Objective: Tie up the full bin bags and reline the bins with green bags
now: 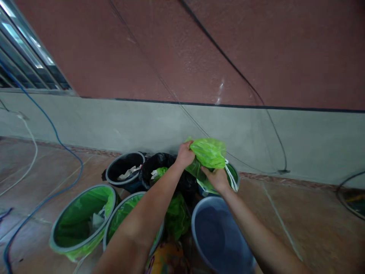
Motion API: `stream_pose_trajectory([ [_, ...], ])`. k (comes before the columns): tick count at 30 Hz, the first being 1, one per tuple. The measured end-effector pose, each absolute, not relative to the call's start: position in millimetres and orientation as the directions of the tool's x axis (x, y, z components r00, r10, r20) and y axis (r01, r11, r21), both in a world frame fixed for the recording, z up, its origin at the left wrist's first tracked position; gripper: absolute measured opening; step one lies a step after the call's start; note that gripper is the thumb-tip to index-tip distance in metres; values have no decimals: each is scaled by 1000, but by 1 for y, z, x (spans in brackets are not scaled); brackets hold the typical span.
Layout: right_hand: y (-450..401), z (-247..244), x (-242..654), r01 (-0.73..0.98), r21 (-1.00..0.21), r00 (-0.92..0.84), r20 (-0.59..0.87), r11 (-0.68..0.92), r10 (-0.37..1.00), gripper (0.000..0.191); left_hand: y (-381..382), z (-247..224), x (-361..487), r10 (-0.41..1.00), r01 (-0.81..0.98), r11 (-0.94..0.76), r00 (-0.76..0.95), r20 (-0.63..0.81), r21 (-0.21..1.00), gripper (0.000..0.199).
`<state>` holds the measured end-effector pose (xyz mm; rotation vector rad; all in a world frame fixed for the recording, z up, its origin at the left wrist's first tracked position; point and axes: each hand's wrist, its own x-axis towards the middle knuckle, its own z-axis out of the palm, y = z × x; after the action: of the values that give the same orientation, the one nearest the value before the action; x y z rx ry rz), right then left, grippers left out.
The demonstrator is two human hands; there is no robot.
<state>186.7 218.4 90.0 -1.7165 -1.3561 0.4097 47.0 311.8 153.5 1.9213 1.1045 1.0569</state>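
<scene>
**Go Gently, Pull Evenly**

Starting at the left, close the left hand (pixel 186 155) around the gathered edge of the bright green, translucent plastic bag (pixel 209 149), firmly enough to prevent slipping, lightly enough to spare the thin material. Leave the puffed body of the bag loose, and avoid hard tugging from opposite sides, for fear of tearing. With the right hand (pixel 218 179), pinch the lower edge between flat finger pads rather than nails. Just beyond, mind the white, cord-like drawstring (pixel 233 182), hanging in loose strands beside the right hand; guide it clear of the fingers to prevent tangling. Work directly above the round blue bin with a green inside (pixel 236 174), close to the pale grey lower wall (pixel 256 144), without knocking it. Contact between bag and bin: hard to make out.

For pose, again from the left: left forearm (pixel 154 205) stretched forward across the round, grey-rimmed bin with green plastic lining (pixel 121 217); left hand curled shut on the bag, fingertips hidden. Right forearm (pixel 251 219) angled inward over the round, pale blue-grey plastic bin (pixel 209 228); right hand slightly lower than the left, pinching the bag, far fingertips out of sight. Impossible to judge the firmness of either grip.
</scene>
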Motion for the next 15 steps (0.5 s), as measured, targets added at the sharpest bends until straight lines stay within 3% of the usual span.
stream_pose_trajectory([
  [4, 271, 52, 164, 672, -737, 339, 223, -70, 914, 42, 351, 123, 46, 917, 535, -389, 298, 264, 750, 45],
  [7, 295, 20, 148, 741, -658, 219, 48, -134, 975, 41, 362, 83, 36, 975, 758, -207, 212, 67, 619, 73],
  [10, 300, 4, 145, 797, -562, 218, -72, -220, 973, 45, 361, 50, 21, 970, 814, -201, 242, -3, 545, 81],
  [13, 300, 12, 157, 810, -496, 378, 34, -313, 925, 66, 359, 32, 14, 940, 831, -309, 340, 16, 463, 76],
  [15, 307, 20, 167, 827, -491, 383, 138, -273, 913, 81, 361, 25, 17, 920, 856, -366, 391, 6, 365, 72],
])
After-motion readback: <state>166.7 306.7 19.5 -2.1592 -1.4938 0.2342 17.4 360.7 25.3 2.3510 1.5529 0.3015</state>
